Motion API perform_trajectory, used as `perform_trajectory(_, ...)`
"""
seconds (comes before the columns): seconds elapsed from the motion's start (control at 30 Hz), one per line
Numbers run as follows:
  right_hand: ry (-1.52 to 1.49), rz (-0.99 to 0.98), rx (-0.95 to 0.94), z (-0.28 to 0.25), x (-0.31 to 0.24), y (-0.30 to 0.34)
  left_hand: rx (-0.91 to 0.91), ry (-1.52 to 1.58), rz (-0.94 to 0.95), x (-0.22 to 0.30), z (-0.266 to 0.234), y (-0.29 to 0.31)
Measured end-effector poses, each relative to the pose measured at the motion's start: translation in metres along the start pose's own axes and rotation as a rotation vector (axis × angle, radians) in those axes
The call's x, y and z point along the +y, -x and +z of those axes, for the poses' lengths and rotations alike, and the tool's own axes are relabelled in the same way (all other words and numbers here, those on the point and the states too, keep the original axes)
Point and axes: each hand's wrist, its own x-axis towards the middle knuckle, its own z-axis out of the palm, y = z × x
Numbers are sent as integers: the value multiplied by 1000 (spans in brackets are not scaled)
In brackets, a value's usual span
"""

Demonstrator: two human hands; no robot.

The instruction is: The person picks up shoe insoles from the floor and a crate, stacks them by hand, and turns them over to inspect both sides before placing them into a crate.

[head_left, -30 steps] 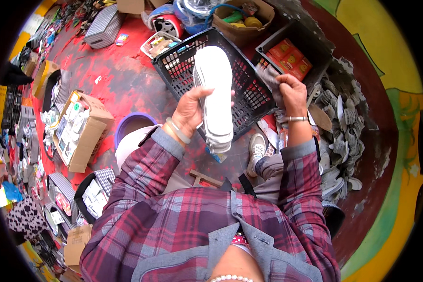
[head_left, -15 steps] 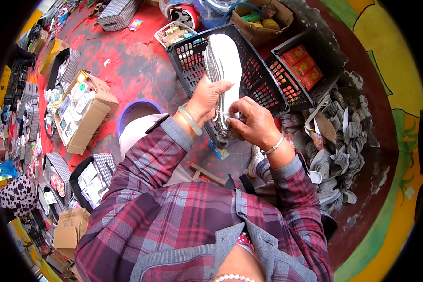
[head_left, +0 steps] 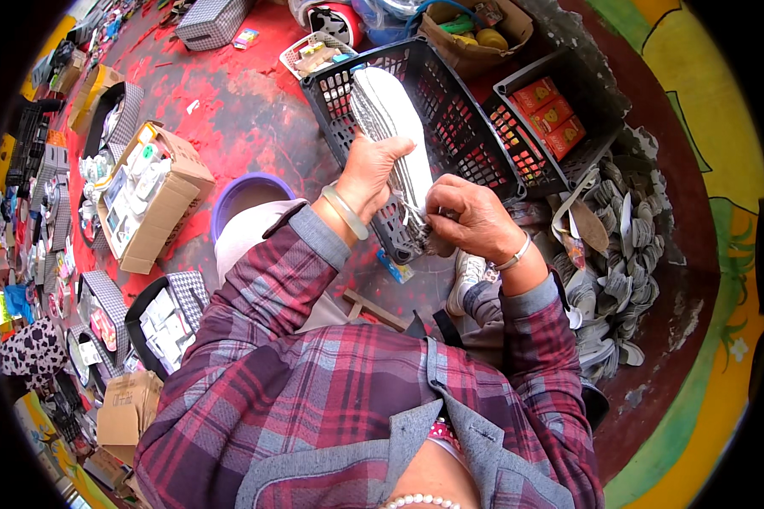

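A stack of white insoles [head_left: 389, 97], layered at its left edge, is held up in front of me with its rounded end pointing away. My left hand [head_left: 370, 176] is wrapped round its middle, thumb lying across the white top face. At the near, narrower end, my right hand [head_left: 474, 219] has its fingers pinched together beside some loose, string-like strands; what exactly they grip is too small to make out. Directly beyond and below the stack stands a black plastic crate [head_left: 463, 127] with slotted walls.
A second black crate [head_left: 590, 97] holds red boxes [head_left: 547, 114]. Below it, a large heap of grey insoles [head_left: 615, 280] lies against the wall. To the left are a purple basin [head_left: 229, 199], an open cardboard box [head_left: 178, 191] of packages, and checked storage boxes [head_left: 212, 21].
The far end of the stack has swung left and a little nearer, so more of its layered edge shows. My right hand has shifted slightly to the right.
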Motion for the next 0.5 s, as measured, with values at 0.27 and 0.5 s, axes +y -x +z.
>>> perform_trajectory(0.27,389,-39,167,26,-11,-6,220,-111,175,-18,1,-3)
perform_trajectory(0.5,812,-219,171,56,-12,-8,290,-164,197,-26,3,0)
